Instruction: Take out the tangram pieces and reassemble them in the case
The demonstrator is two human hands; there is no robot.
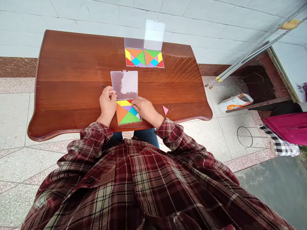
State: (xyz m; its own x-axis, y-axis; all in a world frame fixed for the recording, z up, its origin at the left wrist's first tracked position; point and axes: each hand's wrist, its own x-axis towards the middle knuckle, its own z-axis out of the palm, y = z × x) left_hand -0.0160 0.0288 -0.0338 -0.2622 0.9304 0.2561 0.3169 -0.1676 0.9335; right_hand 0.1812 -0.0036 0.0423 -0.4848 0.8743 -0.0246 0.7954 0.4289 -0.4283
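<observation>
Head view, open tangram case (129,123), multicoloured pieces (130,118) inside, left hand (107,103) pinching clear lid (125,84), right hand (145,109) over pieces, grip unclear.

Right hand (145,109) on tangram (130,118), pink triangle (165,110) lying apart

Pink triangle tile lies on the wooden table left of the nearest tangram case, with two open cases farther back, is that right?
Not quite: the head view shows the pink triangle tile on the wooden table, right of the nearest tangram case. Two open cases are indeed farther back.
</observation>
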